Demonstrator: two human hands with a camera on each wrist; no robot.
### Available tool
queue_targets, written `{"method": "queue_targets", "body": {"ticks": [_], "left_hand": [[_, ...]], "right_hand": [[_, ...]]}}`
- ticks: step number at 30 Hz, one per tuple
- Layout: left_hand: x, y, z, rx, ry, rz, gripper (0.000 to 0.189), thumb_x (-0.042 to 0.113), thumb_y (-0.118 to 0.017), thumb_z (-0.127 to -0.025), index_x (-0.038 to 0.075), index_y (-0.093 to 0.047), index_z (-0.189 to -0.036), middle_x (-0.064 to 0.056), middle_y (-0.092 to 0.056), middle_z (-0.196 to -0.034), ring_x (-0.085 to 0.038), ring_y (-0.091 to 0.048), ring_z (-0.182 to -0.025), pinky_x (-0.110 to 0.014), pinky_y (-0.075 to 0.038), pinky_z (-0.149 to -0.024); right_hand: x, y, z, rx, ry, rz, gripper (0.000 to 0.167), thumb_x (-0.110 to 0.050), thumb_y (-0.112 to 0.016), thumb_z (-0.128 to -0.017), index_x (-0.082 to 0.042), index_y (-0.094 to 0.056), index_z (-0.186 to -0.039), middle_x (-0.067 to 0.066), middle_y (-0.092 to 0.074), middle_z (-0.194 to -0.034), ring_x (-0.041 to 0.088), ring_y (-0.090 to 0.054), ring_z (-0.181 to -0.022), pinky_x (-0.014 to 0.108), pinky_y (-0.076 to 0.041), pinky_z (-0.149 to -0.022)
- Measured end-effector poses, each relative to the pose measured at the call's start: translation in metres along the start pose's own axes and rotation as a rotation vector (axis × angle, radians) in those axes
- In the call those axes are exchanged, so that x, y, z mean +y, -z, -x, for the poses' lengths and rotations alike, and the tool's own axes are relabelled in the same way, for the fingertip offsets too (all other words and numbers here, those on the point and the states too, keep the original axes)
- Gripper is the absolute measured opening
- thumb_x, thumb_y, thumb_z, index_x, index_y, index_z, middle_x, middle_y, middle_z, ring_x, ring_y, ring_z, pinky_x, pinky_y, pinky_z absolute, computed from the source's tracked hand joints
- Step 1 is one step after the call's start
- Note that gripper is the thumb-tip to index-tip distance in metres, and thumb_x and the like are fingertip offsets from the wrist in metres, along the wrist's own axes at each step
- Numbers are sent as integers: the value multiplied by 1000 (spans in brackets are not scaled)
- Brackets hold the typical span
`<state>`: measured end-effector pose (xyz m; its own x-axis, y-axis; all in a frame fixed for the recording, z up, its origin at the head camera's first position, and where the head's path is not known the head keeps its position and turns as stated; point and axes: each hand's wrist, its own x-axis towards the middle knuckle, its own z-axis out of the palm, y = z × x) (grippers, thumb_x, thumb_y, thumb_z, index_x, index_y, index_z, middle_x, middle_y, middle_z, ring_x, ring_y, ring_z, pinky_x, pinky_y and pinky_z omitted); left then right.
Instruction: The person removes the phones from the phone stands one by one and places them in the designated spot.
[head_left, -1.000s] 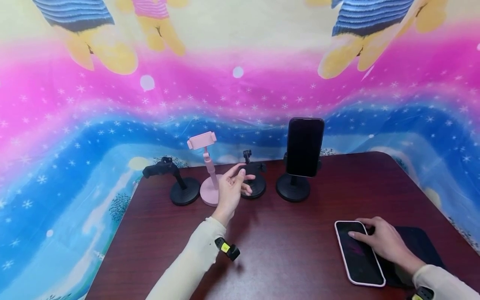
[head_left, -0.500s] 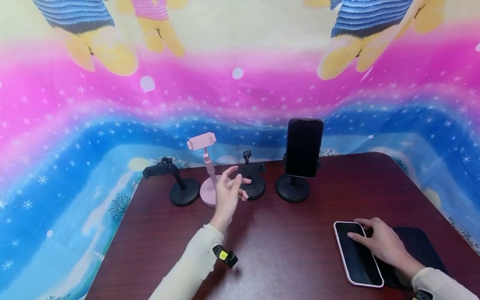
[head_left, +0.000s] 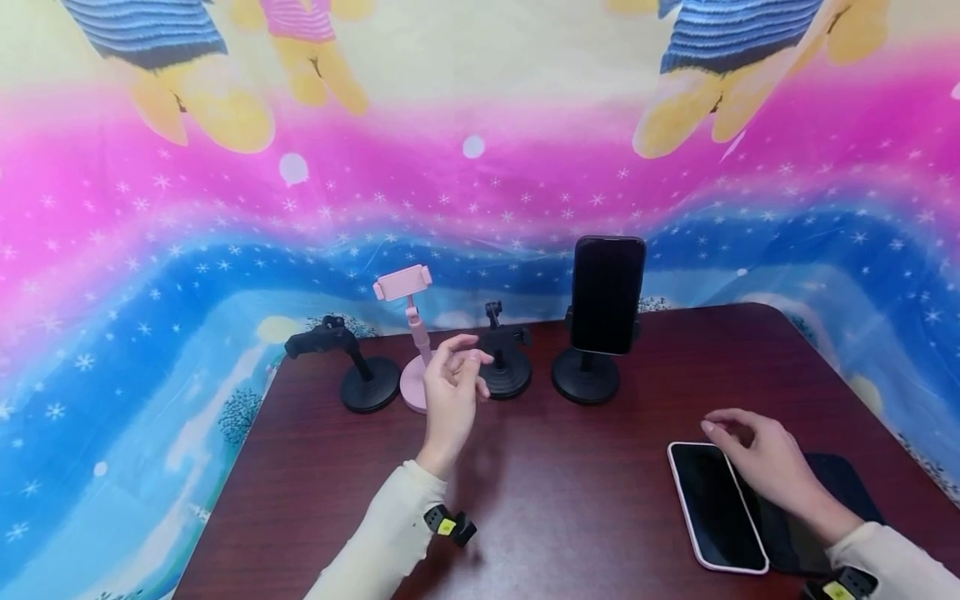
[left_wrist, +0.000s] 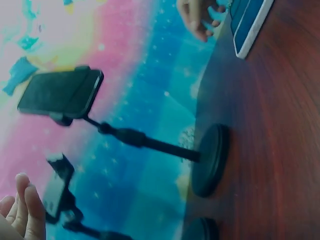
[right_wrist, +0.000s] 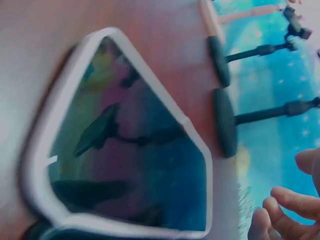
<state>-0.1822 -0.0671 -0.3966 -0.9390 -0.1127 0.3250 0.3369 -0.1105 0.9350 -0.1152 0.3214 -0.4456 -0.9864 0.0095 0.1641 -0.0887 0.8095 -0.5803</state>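
In the head view my left hand (head_left: 450, 400) hovers before the pink phone stand (head_left: 420, 333) and a black stand (head_left: 506, 367), fingers loosely bent around nothing. My right hand (head_left: 772, 467) hangs just off the upper right side of a phone with a pale rim (head_left: 716, 508), its thumb and fingertips apart from it. That phone lies face up, partly over a flat dark phone-like slab (head_left: 840, 487) that my right hand and wrist partly cover. The right wrist view shows the pale-rimmed phone (right_wrist: 135, 150) close up, with stands reflected in its dark screen.
Another black stand (head_left: 367, 383) with its clamp folded sideways is at the far left of the row. At the row's right end, a black phone (head_left: 609, 296) sits upright in a round-based stand (head_left: 585, 377). A patterned cloth (head_left: 480, 200) hangs behind the dark red table (head_left: 555, 500).
My right hand has come off the pale-rimmed phone, its thumb lifting from the screen and moving up. The left hand has drifted slightly left and toward me.
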Motion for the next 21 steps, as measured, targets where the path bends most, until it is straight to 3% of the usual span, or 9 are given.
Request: {"method": "queue_targets", "body": {"ticks": [5, 8, 11, 13, 18, 21], "left_hand": [[11, -13, 4, -68, -14, -34, 25, 9, -55, -103, -2, -57, -126, -26, -69, -101, -8, -56, -52, -24, -54, -51], [15, -20, 5, -108, -12, -39, 26, 11, -55, -104, 1, -57, -127, -23, -70, -104, -13, -57, -51, -25, -54, -50], [16, -27, 4, -142, -17, -54, 27, 13, -55, -105, 1, -57, -129, -20, -70, -107, -22, -58, -51, -27, -55, -50], [16, -30, 3, -162, -19, -69, 28, 14, -56, -105, 3, -57, -130, -19, -70, -109, -27, -59, -52, -29, -56, -51], [18, -41, 2, -204, -10, -122, 27, 18, -55, -105, 14, -59, -132, -12, -69, -118, -29, -62, -56, -30, -57, -55], [20, -47, 2, -218, -6, -157, 29, 18, -55, -105, 17, -60, -133, -8, -69, -122, -26, -64, -57, -30, -58, -55]], "right_hand": [[-21, 2, -9, 29, 73, -112, 29, -23, -57, -104, -3, -69, -121, 21, -72, -109, -8, -57, -69, 24, -48, -54], [-33, -1, -14, 40, 115, -187, 27, -19, -52, -106, -3, -69, -120, 1, -73, -105, -7, -59, -71, 25, -51, -53], [-42, -5, -19, 52, 146, -249, 26, -16, -49, -107, -3, -69, -119, -27, -65, -102, -13, -59, -84, 25, -55, -57], [-47, -7, -23, 58, 152, -288, 27, -15, -47, -108, -3, -69, -119, -36, -59, -99, -12, -59, -84, 25, -55, -56], [-62, -12, -31, 84, 158, -347, 29, -16, -45, -109, -2, -68, -120, -33, -61, -96, -6, -59, -81, 25, -55, -57], [-71, -14, -37, 100, 176, -371, 30, -16, -45, -109, -1, -68, -120, -32, -62, -97, -8, -60, -84, 18, -56, -65]]}}
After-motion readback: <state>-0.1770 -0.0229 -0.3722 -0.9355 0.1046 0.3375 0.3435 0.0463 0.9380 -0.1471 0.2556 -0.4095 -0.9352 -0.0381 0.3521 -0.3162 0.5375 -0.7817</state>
